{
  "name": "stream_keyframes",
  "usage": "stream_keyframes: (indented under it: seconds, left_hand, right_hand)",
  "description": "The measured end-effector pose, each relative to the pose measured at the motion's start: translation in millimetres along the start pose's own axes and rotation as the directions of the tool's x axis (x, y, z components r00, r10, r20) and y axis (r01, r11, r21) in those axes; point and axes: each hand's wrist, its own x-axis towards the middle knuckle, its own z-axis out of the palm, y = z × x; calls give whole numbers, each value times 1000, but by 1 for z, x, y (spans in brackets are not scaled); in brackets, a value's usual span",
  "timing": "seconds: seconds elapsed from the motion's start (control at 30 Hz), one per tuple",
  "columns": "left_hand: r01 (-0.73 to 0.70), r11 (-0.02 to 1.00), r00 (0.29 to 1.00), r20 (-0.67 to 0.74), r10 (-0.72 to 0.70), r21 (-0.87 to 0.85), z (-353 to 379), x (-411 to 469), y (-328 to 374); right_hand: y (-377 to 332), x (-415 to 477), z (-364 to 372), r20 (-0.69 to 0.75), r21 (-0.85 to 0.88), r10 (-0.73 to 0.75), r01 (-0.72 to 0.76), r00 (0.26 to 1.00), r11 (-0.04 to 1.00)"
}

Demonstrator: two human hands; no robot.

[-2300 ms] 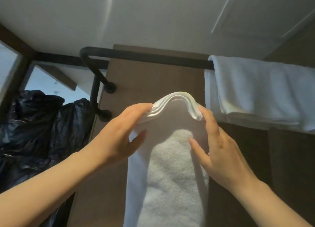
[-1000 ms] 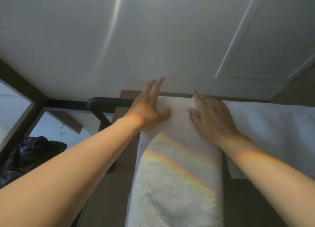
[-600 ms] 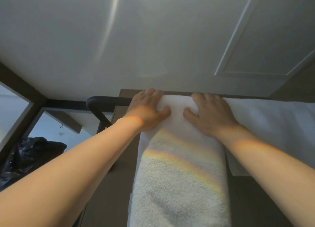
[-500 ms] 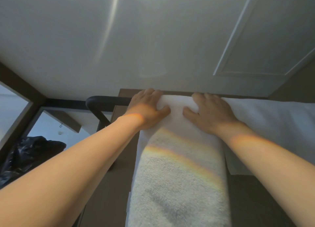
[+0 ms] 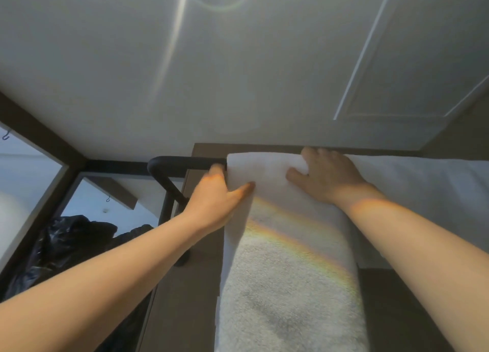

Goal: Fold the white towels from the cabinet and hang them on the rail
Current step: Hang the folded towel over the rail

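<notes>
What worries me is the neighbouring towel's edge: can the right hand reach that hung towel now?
Probably yes: the right hand holds the folded towel directly beside the hung towel, with nothing between them.

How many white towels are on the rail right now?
2. One towel hangs over the rail, gripped by the left hand and right hand. The second towel hangs right of it, cut off by the frame; more may be hidden there.

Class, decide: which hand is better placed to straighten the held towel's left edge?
Left, probably: the left hand pinches the towel there, beside the rail; the right hand holds its right corner.
</notes>
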Motion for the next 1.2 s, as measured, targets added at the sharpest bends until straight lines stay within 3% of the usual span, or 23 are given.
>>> stream_keyframes:
  seconds: [0.07,0.2,0.3,0.4,0.6,0.7,0.83,0.97,1.07,1.2]
  left_hand:
    - [80,992,995,60,-74,-100,5,-5,-1]
    - [49,974,998,-37,-59,-222,9,-7,5]
    - [26,981,993,-110,-48,-192,8,-6,11]
    - [33,984,988,-143,-59,-176,7,-4,13]
    - [38,982,982,-174,-71,-186,9,-5,13]
    - [26,981,983,-174,-60,-191,10,-5,14]
    - [14,976,983,-174,-53,-219,14,-3,14]
    - [18,967,977,-203,-72,-252,16,-1,11]
    - [7,959,966,-246,-80,-282,17,5,12]
    - [-45,968,958,-286,-29,-248,16,23,25]
  right_hand:
    - [0,-1,0,9,8,10,-11,1000,1000]
    - [2,-4,-1,21,16,18,-18,1000,1000]
    - [2,-5,-4,52,38,35,-37,998,999]
    - [-1,-10,-12,45,175,44,-51,998,983]
    - [13,-63,-24,-290,356,142,-32,947,934]
    - [32,-77,-20,-87,479,297,-221,951,849]
    - [35,-75,-17,234,690,314,-385,920,613]
    - [36,-71,-12,261,800,344,-402,902,445]
    - [35,-62,-12,73,783,388,-294,919,548]
    - [34,-38,-11,-138,568,397,-256,907,782]
